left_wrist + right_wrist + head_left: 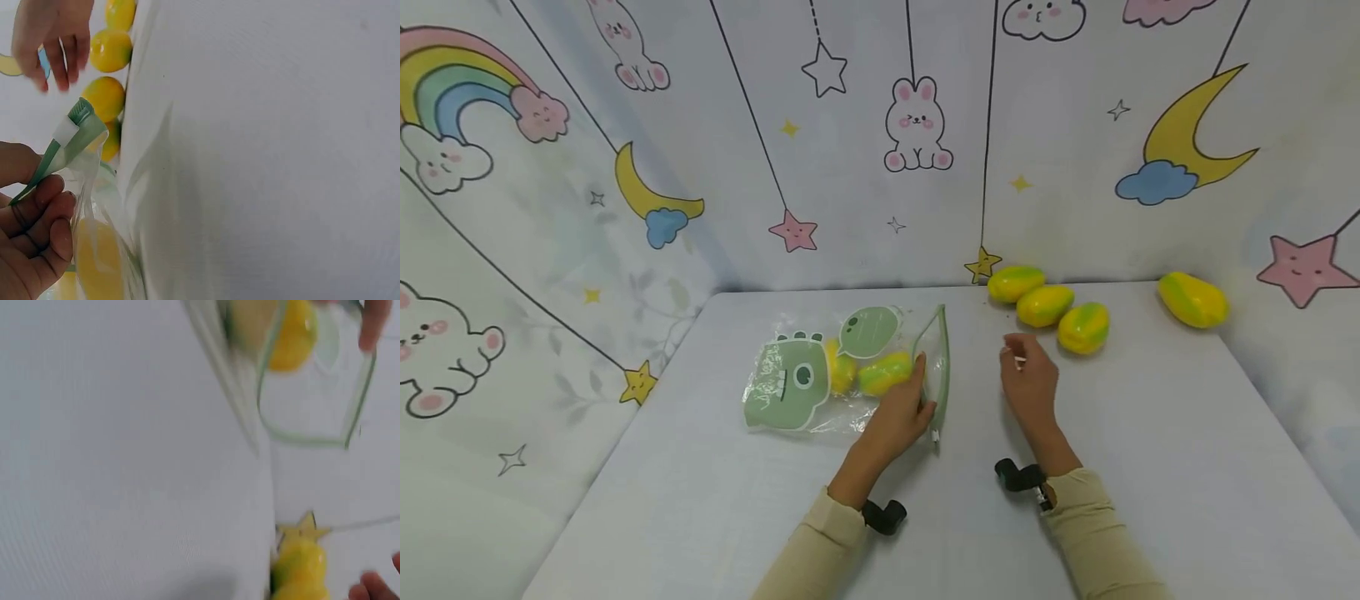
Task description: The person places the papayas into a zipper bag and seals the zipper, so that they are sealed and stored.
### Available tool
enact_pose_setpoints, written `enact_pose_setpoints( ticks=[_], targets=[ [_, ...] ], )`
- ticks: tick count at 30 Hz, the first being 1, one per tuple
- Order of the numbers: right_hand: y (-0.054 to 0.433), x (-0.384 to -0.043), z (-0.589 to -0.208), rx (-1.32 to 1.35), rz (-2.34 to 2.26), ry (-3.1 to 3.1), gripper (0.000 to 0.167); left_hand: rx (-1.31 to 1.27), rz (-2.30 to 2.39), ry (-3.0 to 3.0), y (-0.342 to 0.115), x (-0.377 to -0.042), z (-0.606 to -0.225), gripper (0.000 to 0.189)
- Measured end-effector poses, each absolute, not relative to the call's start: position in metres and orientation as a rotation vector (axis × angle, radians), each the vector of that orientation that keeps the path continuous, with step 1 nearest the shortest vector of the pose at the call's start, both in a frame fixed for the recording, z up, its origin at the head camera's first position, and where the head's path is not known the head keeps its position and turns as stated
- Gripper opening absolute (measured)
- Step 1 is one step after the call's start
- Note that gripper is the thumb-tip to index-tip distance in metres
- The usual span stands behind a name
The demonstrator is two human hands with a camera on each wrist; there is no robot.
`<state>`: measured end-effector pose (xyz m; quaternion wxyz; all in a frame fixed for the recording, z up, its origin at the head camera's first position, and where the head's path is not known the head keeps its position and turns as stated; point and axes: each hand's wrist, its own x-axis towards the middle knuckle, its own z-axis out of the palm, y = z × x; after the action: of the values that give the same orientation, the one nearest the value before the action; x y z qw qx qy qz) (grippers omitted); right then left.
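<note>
A clear zip bag [782, 404] with a green dinosaur print lies on the white table, its green-edged mouth toward the right. Inside it are two yellow-green fruits shaped like papayas, one [883, 374] near the mouth and another [842, 375] partly behind the print. My left hand [895, 412] pinches the bag's green edge [84, 134] between thumb and fingers, holding the mouth apart. Right of the bag, my right hand [1030, 383] is held over the table with loosely bent fingers and nothing in them. Nearest to it is a loose yellow-green fruit [1083, 328].
Two more such fruits, one [1045, 305] beside the nearest and one [1015, 284] behind, form a diagonal row at the back. Another fruit [1193, 300] lies at the table's back right corner. A cartoon-printed wall cloth [850, 167] rises directly behind the table [700, 500].
</note>
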<state>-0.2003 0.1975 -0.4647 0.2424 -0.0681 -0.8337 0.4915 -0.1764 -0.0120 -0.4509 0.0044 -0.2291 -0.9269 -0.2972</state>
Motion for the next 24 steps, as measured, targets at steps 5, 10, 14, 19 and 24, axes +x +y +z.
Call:
enact_pose_setpoints(
  ticks=[5, 10, 14, 19, 24],
  targets=[
    [0.244, -0.213, -0.459, -0.413, 1.1, -2.253, 0.045, -0.689, -0.94, -2.92, -0.011, -0.177, -0.454, 0.073],
    [0.283, -0.224, -0.46, -0.583, 1.003, -2.563, 0.076, -0.693, -0.99, -2.923, -0.009, -0.176, -0.458, 0.073],
    [0.299, -0.23, -0.464, -0.544, 0.922, -2.789, 0.081, -0.722, -1.003, -2.904, -0.009, -0.176, -0.46, 0.072],
    [0.304, -0.234, -0.466, -0.399, 0.864, -2.789, 0.066, -0.722, -0.992, -2.897, -0.01, -0.176, -0.46, 0.072],
    [0.302, -0.226, -0.462, -0.347, 0.894, -2.736, 0.071, -0.693, -0.985, -2.928, -0.009, -0.177, -0.459, 0.073]
  ],
)
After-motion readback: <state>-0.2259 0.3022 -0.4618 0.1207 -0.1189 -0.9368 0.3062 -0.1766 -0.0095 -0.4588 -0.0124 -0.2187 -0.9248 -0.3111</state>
